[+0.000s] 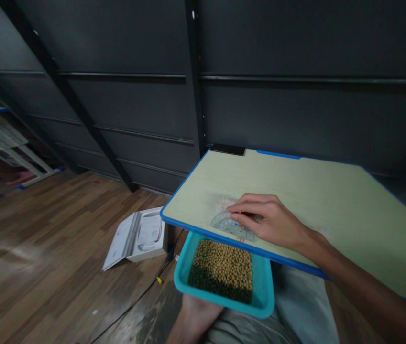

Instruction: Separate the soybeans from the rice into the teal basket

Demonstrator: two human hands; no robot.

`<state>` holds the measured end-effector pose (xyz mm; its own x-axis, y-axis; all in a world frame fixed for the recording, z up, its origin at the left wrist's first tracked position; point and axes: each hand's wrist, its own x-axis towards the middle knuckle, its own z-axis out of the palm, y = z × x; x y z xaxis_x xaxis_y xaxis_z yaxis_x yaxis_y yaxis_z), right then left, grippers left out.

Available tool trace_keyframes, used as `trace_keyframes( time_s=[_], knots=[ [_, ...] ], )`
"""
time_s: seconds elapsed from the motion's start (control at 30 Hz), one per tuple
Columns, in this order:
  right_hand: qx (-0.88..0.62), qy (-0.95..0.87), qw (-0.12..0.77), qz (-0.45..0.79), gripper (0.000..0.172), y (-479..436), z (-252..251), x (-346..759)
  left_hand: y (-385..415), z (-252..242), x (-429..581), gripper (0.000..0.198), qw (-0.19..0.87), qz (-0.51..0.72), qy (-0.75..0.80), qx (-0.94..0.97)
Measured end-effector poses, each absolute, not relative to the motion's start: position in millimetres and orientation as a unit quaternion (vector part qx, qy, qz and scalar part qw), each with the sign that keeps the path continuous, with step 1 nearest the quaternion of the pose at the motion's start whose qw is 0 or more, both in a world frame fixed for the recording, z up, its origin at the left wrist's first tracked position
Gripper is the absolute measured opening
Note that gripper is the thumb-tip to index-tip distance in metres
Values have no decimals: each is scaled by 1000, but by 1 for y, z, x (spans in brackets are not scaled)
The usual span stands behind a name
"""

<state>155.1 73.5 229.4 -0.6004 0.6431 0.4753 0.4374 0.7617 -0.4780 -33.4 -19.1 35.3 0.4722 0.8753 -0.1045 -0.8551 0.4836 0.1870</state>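
My right hand point(269, 217) is over the near left part of the pale table, with thumb and fingers pinched together at a clear protractor point(224, 222). The protractor lies by the blue table edge, partly covered by the hand. Pale crumbs point(224, 204) are scattered just beyond it. Below the edge, a turquoise tray point(267, 291) contains many round, tan beans point(224, 263), partly in shadow. My left hand point(201, 308) supports the tray from underneath; its fingers are hidden by the tray.
A black flat object point(227, 149) lies at the table's point(317, 191) far left corner. An open white box point(148, 234) and a black cable point(141, 296) are on the wooden floor to the left. A dark panelled wall point(134, 95) stands behind the table.
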Motion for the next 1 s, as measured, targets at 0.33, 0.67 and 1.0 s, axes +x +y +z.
trace_keyframes(
  time_s=[0.33,0.67,1.0],
  knots=[
    [-305,-887,311,156,20,73,226,153,-17,54,-30,36,871,483,67,52],
    [-303,-889,303,162,20,73,225,153,-17,56,-30,35,873,483,70,1],
    [-356,-858,360,90,21,80,227,163,-22,25,-38,35,857,507,78,54]
  ],
)
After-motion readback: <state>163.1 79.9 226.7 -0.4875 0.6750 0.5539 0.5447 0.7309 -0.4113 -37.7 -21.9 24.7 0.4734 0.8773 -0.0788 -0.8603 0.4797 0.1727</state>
